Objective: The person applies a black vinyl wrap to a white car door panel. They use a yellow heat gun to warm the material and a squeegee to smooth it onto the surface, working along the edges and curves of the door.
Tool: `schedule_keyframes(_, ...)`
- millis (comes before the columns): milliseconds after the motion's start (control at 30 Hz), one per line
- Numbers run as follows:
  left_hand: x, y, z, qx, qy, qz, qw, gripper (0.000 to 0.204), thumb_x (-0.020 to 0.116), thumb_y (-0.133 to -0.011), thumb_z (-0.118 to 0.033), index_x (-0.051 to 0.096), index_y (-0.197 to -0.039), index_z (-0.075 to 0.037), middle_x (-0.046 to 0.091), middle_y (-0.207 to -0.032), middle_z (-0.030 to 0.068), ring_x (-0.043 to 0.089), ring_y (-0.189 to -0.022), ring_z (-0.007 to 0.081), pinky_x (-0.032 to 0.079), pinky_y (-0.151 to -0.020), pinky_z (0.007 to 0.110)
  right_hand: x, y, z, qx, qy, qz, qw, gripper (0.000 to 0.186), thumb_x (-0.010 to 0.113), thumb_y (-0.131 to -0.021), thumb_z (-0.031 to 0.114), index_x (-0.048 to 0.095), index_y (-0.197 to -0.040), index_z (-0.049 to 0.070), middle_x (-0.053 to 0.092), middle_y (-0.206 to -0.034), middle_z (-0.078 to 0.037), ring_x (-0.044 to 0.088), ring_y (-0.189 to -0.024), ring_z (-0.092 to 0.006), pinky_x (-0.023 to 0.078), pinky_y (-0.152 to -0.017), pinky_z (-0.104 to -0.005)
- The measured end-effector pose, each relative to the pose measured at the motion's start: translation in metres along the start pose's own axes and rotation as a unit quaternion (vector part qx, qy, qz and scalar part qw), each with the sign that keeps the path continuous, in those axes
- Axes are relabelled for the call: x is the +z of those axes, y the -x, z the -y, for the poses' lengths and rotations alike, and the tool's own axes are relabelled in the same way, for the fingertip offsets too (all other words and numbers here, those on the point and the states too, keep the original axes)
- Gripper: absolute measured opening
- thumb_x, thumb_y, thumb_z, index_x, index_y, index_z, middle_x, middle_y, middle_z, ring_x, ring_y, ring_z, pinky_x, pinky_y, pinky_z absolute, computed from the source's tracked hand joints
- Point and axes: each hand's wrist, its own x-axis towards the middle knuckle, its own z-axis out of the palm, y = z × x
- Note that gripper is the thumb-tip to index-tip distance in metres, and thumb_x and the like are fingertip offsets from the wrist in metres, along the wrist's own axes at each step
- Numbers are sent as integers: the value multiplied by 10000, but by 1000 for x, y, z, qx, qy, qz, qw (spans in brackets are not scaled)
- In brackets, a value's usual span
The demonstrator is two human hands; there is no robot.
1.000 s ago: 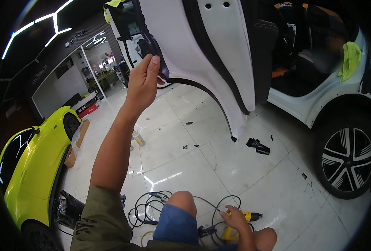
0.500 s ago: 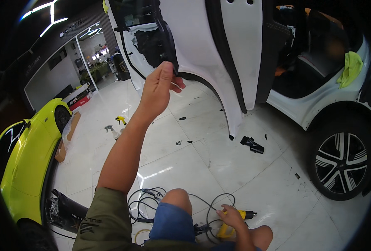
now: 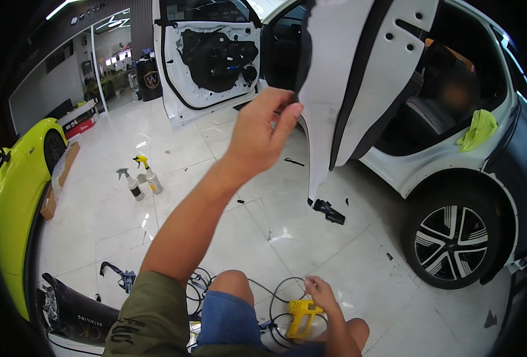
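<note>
My left hand (image 3: 266,128) is raised in front of the white car door (image 3: 329,77), its thumb and fingers pinched at the lower end of a black strip (image 3: 304,65) along the door's edge. Whether the strip is film or trim I cannot tell. Low on the right, my right hand (image 3: 324,294) is held by my knee with its fingers curled together. Just beside it is a yellow heat gun (image 3: 302,315), its nozzle hidden behind the hand. Anything between the right fingers is too small to make out.
Two spray bottles (image 3: 150,175) stand on the tiled floor (image 3: 227,226). A black plastic piece (image 3: 330,212) lies under the door's lower tip, and a cable (image 3: 281,291) loops by my knees. A wheel (image 3: 452,247) is at right, a yellow-green car (image 3: 22,202) at left, a black bin (image 3: 79,312) lower left.
My view has shifted left, bringing another open door's inner side into sight. My left hand stays at the door edge, which has swung or tilted. My right hand has risen slightly relative to the heat gun.
</note>
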Motion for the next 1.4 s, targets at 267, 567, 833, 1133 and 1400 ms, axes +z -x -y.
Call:
schedule_keyframes(267, -13, 15, 15, -51, 256, 11, 965, 346, 542, -976, -115, 532, -1297, 14, 600, -1176, 73, 557, -1065, 125, 438, -910, 263, -55, -4, 294, -331, -3, -159, 930, 317, 594, -944, 209, 606, -1148, -34, 662, -981, -80, 613, -893, -133, 476, -822, -266)
schedule_keyframes(567, 8, 12, 16, -65, 358, -6, 931, 351, 595, -945, -89, 541, -1275, 17, 584, -1190, 86, 568, -1091, 149, 459, -941, 273, -26, -16, 429, -399, -97, -133, 902, 343, 579, -934, 97, 527, -1230, -69, 632, -1040, -95, 616, -904, -156, 497, -862, -315)
schedule_keyframes(833, 3, 9, 17, -25, 297, -27, 954, 299, 603, -921, -73, 599, -1202, 27, 583, -1200, 133, 603, -1049, 192, 498, -920, 308, -43, -22, 429, -362, -125, -84, 920, 187, 635, -901, 111, 582, -1044, 2, 617, -973, -54, 577, -865, -143, 467, -844, -304)
schedule_keyframes(1133, -7, -25, 31, 15, 352, 22, 936, 320, 614, -921, -147, 601, -1195, 19, 584, -1220, 145, 583, -1087, 224, 463, -944, 340, -40, -36, 416, -410, -179, -79, 891, 128, 562, -944, 106, 557, -1059, 51, 614, -1047, -38, 576, -1012, -159, 447, -939, -362)
schedule_keyframes(1400, 23, -25, 57, 23, 411, 42, 910, 501, 653, -912, -284, 508, -1338, -63, 430, -1396, 128, 428, -1291, 259, 341, -1068, 353, -34, -24, 424, -396, -189, -111, 891, 107, 570, -933, 91, 584, -1031, 50, 635, -1080, -62, 590, -1036, -176, 453, -969, -420)
